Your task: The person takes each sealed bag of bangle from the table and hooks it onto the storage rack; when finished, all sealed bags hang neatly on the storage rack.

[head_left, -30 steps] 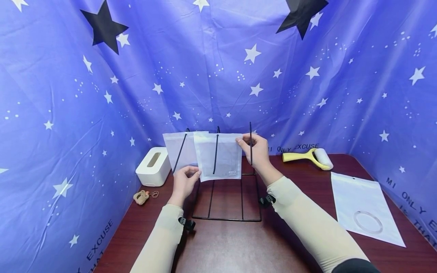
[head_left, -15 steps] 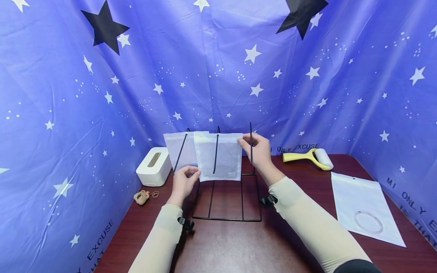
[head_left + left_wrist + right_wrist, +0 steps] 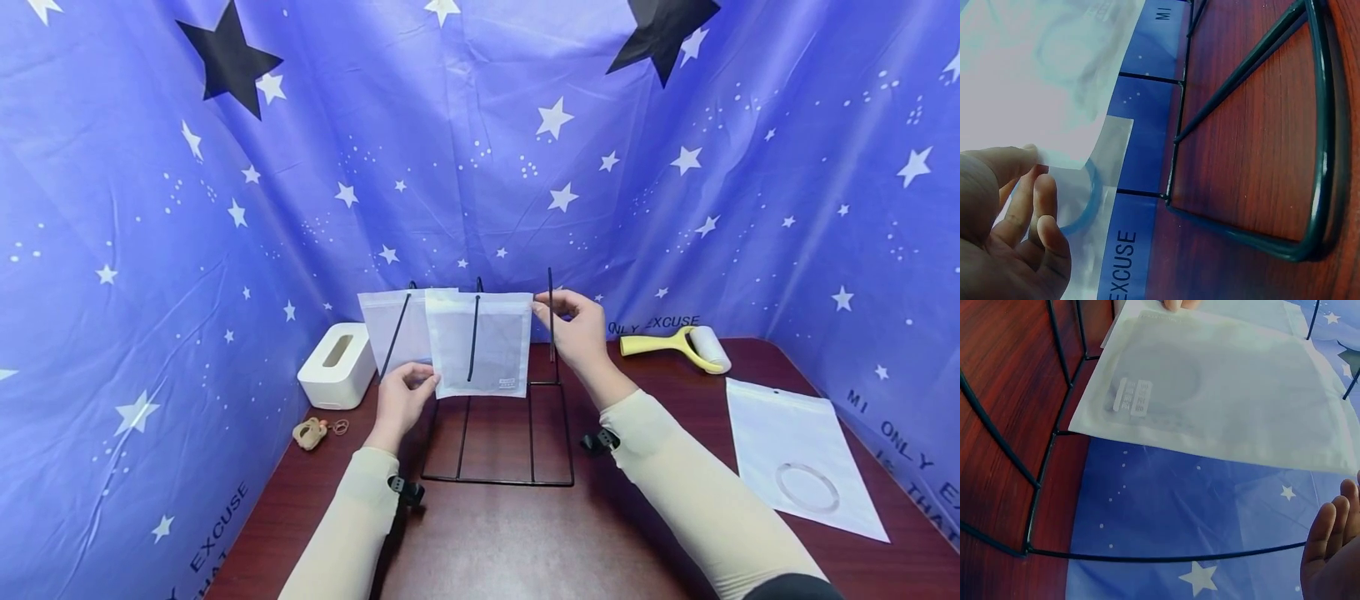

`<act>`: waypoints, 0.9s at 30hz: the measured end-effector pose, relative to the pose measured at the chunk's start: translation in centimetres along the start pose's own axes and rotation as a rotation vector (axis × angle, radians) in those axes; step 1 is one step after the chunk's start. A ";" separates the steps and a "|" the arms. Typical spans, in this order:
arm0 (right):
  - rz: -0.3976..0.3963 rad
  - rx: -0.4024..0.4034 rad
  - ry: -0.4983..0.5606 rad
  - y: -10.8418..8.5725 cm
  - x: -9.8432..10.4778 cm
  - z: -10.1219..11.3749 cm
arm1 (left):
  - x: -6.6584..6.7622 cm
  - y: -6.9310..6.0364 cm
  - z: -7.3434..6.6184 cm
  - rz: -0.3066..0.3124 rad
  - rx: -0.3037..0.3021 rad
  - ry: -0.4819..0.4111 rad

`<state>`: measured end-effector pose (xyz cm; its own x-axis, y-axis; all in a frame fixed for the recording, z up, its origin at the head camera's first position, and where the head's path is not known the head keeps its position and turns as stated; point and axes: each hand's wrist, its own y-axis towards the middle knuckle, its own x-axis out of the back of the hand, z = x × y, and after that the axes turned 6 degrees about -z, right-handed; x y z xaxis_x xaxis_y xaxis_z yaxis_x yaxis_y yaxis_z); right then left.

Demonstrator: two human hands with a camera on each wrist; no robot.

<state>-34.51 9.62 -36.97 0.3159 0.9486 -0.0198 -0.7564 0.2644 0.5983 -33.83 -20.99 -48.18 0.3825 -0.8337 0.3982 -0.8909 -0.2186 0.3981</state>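
A translucent white zip bag (image 3: pixel 501 346) hangs on a black wire prong (image 3: pixel 474 337) of a display rack (image 3: pixel 498 481). A pale ring shape shows through it in the left wrist view. My left hand (image 3: pixel 403 400) pinches its lower left corner, with thumb (image 3: pixel 1007 162) in front and the other fingers curled loosely. Beside its upper right corner is my right hand (image 3: pixel 576 329), fingertips at the edge; contact is unclear. Straight fingers (image 3: pixel 1333 534) show in the right wrist view. A second bag (image 3: pixel 393 321) hangs on the left prong, partly hidden behind the first.
Another prong (image 3: pixel 551 333) stands before my right hand. To the left are a white tissue box (image 3: pixel 339 367) and a small beige trinket (image 3: pixel 310 433). A yellow-handled lint roller (image 3: pixel 675 343) and a white zip bag (image 3: pixel 795 433) lie right. Starry cloth (image 3: pixel 480 167) encloses the table.
My right hand has moved rightward, its thumb sliding off the front of the bag to the bag's edge. The left hand keeps its pinch, and the bag has barely shifted.
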 end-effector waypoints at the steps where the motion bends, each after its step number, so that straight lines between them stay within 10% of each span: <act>1: -0.003 0.002 0.003 -0.1 0.2 0.5 | 0.0 0.0 0.0 -0.002 0.000 0.007; 17: -0.064 0.027 0.012 -2.0 6.1 2.9 | 1.5 -1.4 0.5 -0.066 -0.027 0.038; 27: -0.125 0.023 0.009 -2.7 11.8 0.4 | 3.3 -3.3 1.0 -0.041 -0.062 0.021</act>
<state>-28.49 20.07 -38.51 0.4013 0.9101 -0.1028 -0.6982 0.3766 0.6088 -29.88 -23.57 -48.99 0.4243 -0.8138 0.3971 -0.8575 -0.2202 0.4650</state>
